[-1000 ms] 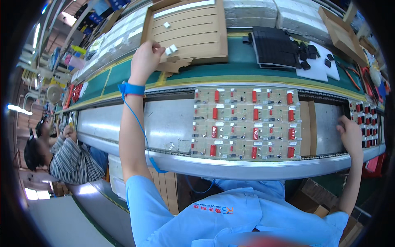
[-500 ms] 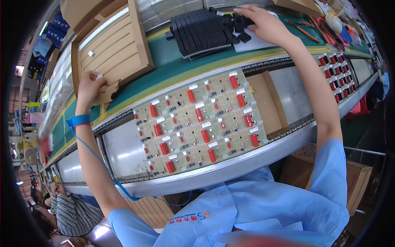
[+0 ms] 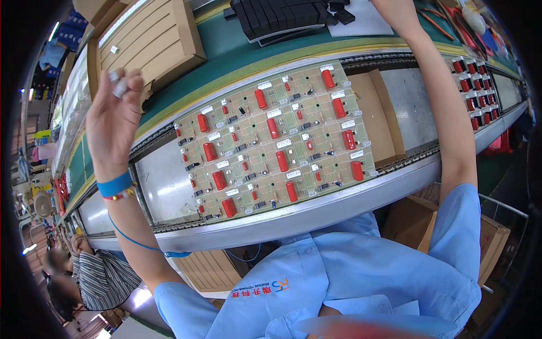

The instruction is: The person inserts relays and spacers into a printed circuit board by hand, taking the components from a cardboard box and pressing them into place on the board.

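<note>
My left hand is raised beside the shallow cardboard box, palm up. Its curled fingers hold a couple of small white blocks, too small to tell their kind. Another white block lies in that box. At the top edge my right hand is cut off by the picture, so its fingers are hidden. Closest to it are loose black blocks on a white sheet. Below lies a panel of circuit boards with red capacitors and white labelled parts, touched by neither hand.
A metal conveyor rail runs under the panel, with a cardboard tray beside it. Black strips are stacked on the green bench. Orange-handled pliers lie far right, near more red-and-black boards. A person in stripes sits lower left.
My left hand has lifted from the cardboard box's near corner and turned palm up with white blocks in it. My right hand has moved up and right, away from the black blocks.
</note>
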{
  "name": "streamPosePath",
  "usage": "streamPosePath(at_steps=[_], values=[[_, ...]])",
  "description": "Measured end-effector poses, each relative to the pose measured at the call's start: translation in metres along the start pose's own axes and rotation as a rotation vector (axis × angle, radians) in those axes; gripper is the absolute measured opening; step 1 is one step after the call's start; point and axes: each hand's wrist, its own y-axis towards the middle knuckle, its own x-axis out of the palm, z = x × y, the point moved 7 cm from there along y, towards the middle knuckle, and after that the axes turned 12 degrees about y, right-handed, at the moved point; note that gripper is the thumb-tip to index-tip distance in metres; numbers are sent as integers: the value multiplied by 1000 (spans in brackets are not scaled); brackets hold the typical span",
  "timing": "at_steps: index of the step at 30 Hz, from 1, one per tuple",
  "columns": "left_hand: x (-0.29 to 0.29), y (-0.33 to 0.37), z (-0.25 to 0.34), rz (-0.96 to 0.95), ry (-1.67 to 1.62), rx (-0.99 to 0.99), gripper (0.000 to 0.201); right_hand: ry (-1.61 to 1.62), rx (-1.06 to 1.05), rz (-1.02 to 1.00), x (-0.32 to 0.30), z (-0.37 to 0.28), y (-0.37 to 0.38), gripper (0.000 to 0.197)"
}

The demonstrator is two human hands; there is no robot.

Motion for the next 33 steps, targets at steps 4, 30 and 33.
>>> streamPosePath(at_steps=[4,30,33], values=[[47,-2,-47,-128,17,-138,29,744,572,37,9,39,-4,16],[201,86,-128,-185,1806,612,16,1560,1150,-153,-1,18,-88,22],[206,88,-131,-212,1845,646,15,1522,1056,-189,-8,12,-82,26]])
